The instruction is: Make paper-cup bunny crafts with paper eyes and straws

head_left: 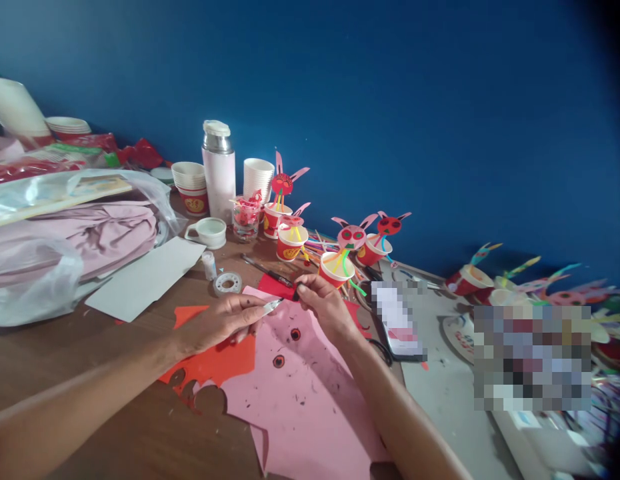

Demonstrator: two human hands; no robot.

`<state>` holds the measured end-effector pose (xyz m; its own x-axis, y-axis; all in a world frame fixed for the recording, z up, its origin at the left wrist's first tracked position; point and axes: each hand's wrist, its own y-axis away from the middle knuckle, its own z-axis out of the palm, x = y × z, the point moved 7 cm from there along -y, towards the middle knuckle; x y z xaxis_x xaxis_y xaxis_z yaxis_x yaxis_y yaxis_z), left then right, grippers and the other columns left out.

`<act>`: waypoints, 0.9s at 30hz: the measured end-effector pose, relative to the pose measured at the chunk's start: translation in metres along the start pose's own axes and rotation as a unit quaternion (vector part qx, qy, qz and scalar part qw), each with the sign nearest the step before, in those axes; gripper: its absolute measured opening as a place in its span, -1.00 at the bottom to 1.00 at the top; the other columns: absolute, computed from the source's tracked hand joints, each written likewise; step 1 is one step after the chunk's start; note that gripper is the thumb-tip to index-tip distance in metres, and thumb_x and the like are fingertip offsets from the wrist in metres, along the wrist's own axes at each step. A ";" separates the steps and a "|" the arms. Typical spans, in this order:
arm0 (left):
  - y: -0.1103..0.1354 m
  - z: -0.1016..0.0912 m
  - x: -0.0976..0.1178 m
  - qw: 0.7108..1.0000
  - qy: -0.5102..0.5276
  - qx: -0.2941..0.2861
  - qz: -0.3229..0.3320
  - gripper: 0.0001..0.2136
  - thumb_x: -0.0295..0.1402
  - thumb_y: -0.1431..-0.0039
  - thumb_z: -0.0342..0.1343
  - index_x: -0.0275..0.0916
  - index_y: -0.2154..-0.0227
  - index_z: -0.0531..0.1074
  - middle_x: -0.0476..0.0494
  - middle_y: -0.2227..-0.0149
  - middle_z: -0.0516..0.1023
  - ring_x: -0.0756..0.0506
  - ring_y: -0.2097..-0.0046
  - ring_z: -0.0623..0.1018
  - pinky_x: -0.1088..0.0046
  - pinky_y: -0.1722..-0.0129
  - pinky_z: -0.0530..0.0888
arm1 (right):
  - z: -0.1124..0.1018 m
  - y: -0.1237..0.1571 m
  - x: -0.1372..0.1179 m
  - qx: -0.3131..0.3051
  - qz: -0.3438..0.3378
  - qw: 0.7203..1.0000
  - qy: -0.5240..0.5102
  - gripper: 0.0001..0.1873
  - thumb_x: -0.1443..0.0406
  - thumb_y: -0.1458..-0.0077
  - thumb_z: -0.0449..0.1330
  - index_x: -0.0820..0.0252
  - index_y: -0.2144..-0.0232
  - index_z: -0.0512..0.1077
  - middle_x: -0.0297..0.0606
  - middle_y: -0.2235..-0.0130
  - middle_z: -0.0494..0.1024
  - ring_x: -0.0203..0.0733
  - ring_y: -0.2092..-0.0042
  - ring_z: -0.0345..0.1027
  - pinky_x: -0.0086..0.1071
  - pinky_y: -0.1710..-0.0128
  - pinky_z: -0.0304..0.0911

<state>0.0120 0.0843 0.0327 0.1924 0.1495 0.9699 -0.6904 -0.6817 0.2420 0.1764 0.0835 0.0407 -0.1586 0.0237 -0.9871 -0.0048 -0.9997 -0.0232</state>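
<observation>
1. While pinching a small white pointed item (273, 306) between the fingers of the left hand (230, 323), gripping a small dark piece (297, 292) in the narrowed fingertips of the right hand (326, 307); cannot identify either.
2. Holding both above the far end of a pink sheet (310, 413), marked with two eye shapes (295, 335) and meeting cut-up orange paper (217, 363) under the left wrist.
3. Covering part of the pink sheet with the right forearm.
4. Close ahead, bordered by a dark pen (274, 271), red paper (277, 288) and a tape roll (239, 283).
5. Farther left, crowded by a white card (150, 280), mug (213, 233), flask (219, 183) and plastic bag (35, 293).
6. Hemmed in rightward by a phone (397, 323), near the right wrist.
7. Backed by eared paper faces (351, 237) in cups (335, 269), before a blue wall (370, 107).
</observation>
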 end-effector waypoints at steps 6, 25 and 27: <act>-0.002 -0.003 0.000 0.998 -0.037 0.051 -0.006 -0.69 -0.09 -0.12 0.04 -0.28 0.48 0.38 0.05 0.57 0.31 0.10 0.63 0.23 0.56 0.67 0.11 | 0.003 0.002 -0.004 -0.003 0.027 0.999 -0.027 -0.73 0.19 0.11 0.32 0.22 0.38 0.39 -0.40 0.55 0.45 -0.34 0.50 0.32 -0.40 0.43 0.22; 0.001 -0.003 0.003 0.995 -0.084 0.043 -0.019 -0.66 -0.07 -0.15 -0.01 -0.29 0.43 0.40 0.13 0.70 0.20 0.09 0.65 0.17 0.56 0.63 0.10 | 0.014 0.008 -0.005 -0.034 0.018 0.999 0.014 -0.80 0.24 0.05 0.30 0.21 0.37 0.40 -0.38 0.51 0.54 -0.35 0.49 0.41 -0.46 0.44 0.28; 0.001 -0.003 0.003 0.995 -0.093 0.044 -0.016 -0.66 -0.07 -0.15 -0.01 -0.29 0.41 0.42 0.13 0.69 0.19 0.08 0.64 0.18 0.56 0.63 0.11 | 0.015 0.008 -0.003 -0.034 0.023 0.999 0.036 -0.80 0.23 0.05 0.29 0.21 0.39 0.39 -0.37 0.51 0.54 -0.33 0.49 0.43 -0.46 0.44 0.30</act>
<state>0.0099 0.0858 0.0361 0.3454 0.0424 0.9375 -0.6193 -0.7403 0.2617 0.1621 0.0751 0.0459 -0.0859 -0.0202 -0.9961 0.0682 -0.9976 0.0144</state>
